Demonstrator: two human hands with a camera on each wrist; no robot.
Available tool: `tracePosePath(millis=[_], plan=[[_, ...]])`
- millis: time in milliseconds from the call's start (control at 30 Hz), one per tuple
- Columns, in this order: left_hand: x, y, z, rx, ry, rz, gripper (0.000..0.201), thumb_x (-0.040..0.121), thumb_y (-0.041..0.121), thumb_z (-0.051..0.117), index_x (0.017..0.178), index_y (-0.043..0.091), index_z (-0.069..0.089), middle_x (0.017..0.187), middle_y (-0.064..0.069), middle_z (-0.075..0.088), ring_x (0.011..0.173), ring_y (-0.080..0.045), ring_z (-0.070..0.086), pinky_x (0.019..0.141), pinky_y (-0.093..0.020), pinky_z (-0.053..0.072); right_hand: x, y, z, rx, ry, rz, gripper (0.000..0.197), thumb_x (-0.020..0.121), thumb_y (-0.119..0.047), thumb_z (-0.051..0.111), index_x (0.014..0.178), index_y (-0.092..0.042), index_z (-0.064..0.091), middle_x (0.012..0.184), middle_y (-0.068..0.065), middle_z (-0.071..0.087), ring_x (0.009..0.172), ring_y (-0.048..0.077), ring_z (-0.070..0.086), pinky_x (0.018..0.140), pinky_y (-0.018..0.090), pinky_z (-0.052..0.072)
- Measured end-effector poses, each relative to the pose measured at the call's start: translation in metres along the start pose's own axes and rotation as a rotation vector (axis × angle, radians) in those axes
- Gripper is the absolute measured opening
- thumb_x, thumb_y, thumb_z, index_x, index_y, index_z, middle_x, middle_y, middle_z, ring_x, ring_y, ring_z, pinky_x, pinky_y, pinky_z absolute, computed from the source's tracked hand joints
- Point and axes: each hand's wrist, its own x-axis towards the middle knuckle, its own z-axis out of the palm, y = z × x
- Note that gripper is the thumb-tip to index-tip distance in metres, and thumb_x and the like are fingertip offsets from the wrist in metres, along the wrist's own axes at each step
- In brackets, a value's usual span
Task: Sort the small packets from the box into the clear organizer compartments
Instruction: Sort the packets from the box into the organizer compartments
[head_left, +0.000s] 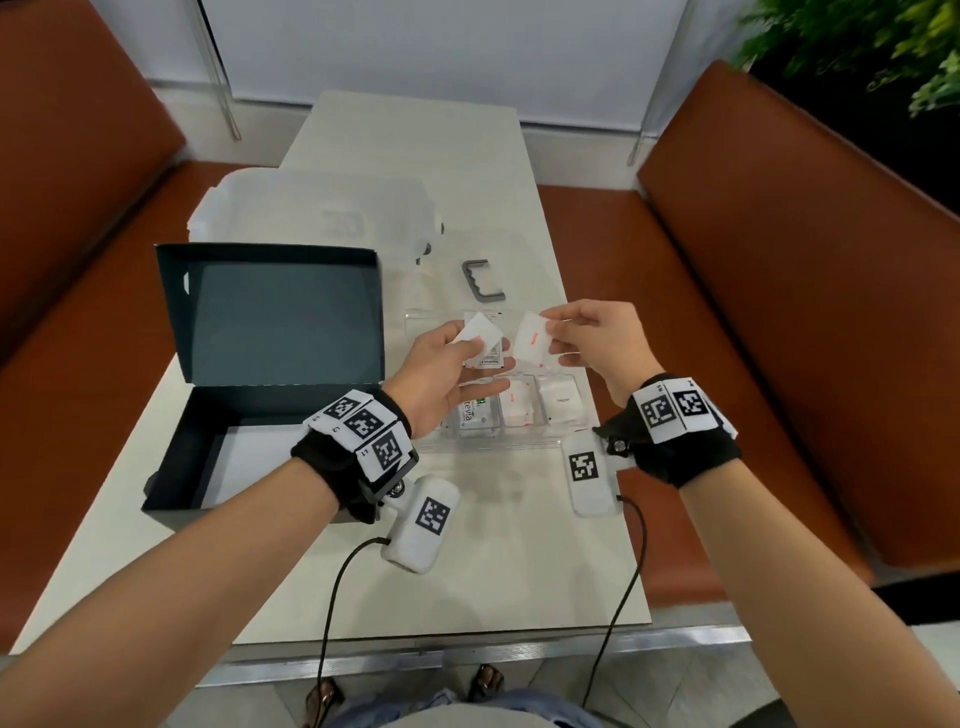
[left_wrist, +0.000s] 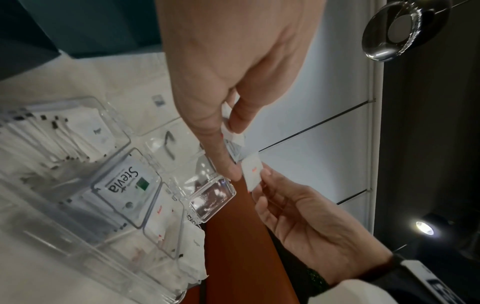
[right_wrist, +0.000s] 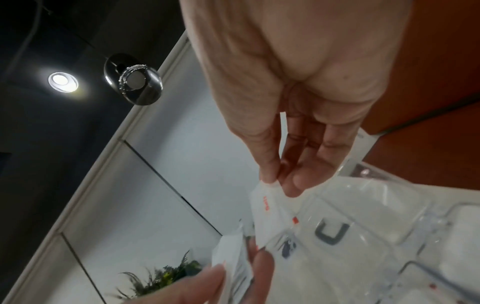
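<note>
**Packets held above the organizer in both hands**

Head view: the left hand (head_left: 441, 374) is seen raised above the clear organizer (head_left: 498, 441), its thumb and fingers closed on a small stack of white packets (head_left: 480, 340). A single white packet with red print (head_left: 534, 338) is pinched between thumb and fingertips of the right hand (head_left: 602, 345). Both hands are held just beside each other over the white table (head_left: 467, 545). The near compartments are filled with packets, one row marked "Stevia". The dark box (head_left: 270, 364) lies open to the left, with white packets visible on its floor. A grey handle (head_left: 483, 280) lies beyond the organizer.

Left wrist view: the stack is shown gripped between thumb and fingers (left_wrist: 241, 121); the red-printed packet is pinched in the right hand, close to the left fingertip. The Stevia packet (left_wrist: 127, 185) is seen lying in a compartment below.

Right wrist view: the red-printed packet is pinched at its top edge by thumb and forefinger; the left hand's stack is seen just beside it.
</note>
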Motion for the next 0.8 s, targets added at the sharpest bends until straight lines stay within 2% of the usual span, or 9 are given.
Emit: tracePosePath(millis=[133, 300, 367, 433, 567, 700, 800], plan=[[0.005, -0.007, 0.008, -0.002, 0.029, 0.005, 0.025, 0.102, 0.001, 0.04, 0.121, 0.003, 0.056, 0.106, -0.014, 0.069, 0.086, -0.026, 0.073, 0.069, -0.036, 0.061, 0.007, 0.022, -0.017, -0.106, -0.024, 0.061, 0.012, 0.088, -0.004, 0.063, 0.092, -0.011, 0.073, 0.076, 0.005, 0.069, 0.061, 0.009, 0.063, 0.057, 0.019, 0.052], [0.006, -0.013, 0.013, -0.002, 0.071, 0.004, 0.026, 0.102, 0.001, 0.041, 0.124, 0.0, 0.054, 0.104, -0.014, 0.07, 0.089, -0.028, 0.073, 0.067, -0.036, 0.061, 0.014, 0.039, -0.002, -0.312, -0.122, 0.092, 0.015, 0.086, -0.002, 0.063, 0.089, -0.013, 0.073, 0.075, 0.002, 0.065, 0.059, 0.009, 0.054, 0.051, 0.017, 0.046], [0.006, -0.013, 0.013, -0.003, 0.087, 0.008, 0.027, 0.102, 0.001, 0.041, 0.125, 0.0, 0.055, 0.105, -0.015, 0.07, 0.091, -0.029, 0.072, 0.068, -0.036, 0.061, 0.017, 0.044, 0.009, -0.378, -0.146, 0.084, 0.012, 0.085, -0.004, 0.065, 0.09, -0.013, 0.072, 0.079, 0.003, 0.065, 0.064, 0.012, 0.055, 0.057, 0.02, 0.047], [0.005, -0.013, 0.012, -0.007, 0.102, 0.011, 0.027, 0.102, 0.002, 0.041, 0.125, 0.001, 0.055, 0.105, -0.015, 0.07, 0.089, -0.028, 0.072, 0.068, -0.036, 0.061, 0.019, 0.047, 0.02, -0.413, -0.13, 0.072, 0.011, 0.084, -0.007, 0.068, 0.095, -0.011, 0.07, 0.09, 0.008, 0.067, 0.075, 0.016, 0.058, 0.067, 0.024, 0.045], [0.001, -0.012, 0.005, -0.021, 0.123, 0.014, 0.027, 0.102, 0.002, 0.041, 0.126, 0.002, 0.054, 0.106, -0.015, 0.068, 0.088, -0.026, 0.072, 0.068, -0.036, 0.061, 0.023, 0.053, 0.036, -0.468, -0.084, 0.066, 0.015, 0.084, -0.007, 0.068, 0.098, -0.008, 0.064, 0.104, 0.012, 0.065, 0.095, 0.023, 0.062, 0.073, 0.026, 0.043], [-0.002, -0.011, -0.001, -0.026, 0.151, 0.012, 0.028, 0.102, 0.002, 0.042, 0.127, 0.003, 0.054, 0.107, -0.015, 0.069, 0.089, -0.027, 0.072, 0.064, -0.033, 0.06, 0.027, 0.054, 0.044, -0.582, -0.074, 0.011, 0.01, 0.087, -0.006, 0.062, 0.097, -0.008, 0.062, 0.105, 0.013, 0.064, 0.094, 0.028, 0.062, 0.079, 0.033, 0.051], [-0.003, -0.012, -0.003, -0.017, 0.155, 0.007, 0.029, 0.102, 0.003, 0.043, 0.129, 0.004, 0.053, 0.11, -0.015, 0.069, 0.096, -0.029, 0.071, 0.069, -0.035, 0.061, 0.026, 0.052, 0.045, -0.661, -0.084, -0.038, 0.009, 0.09, -0.007, 0.058, 0.098, -0.007, 0.061, 0.105, 0.014, 0.063, 0.092, 0.03, 0.062, 0.082, 0.04, 0.053]])
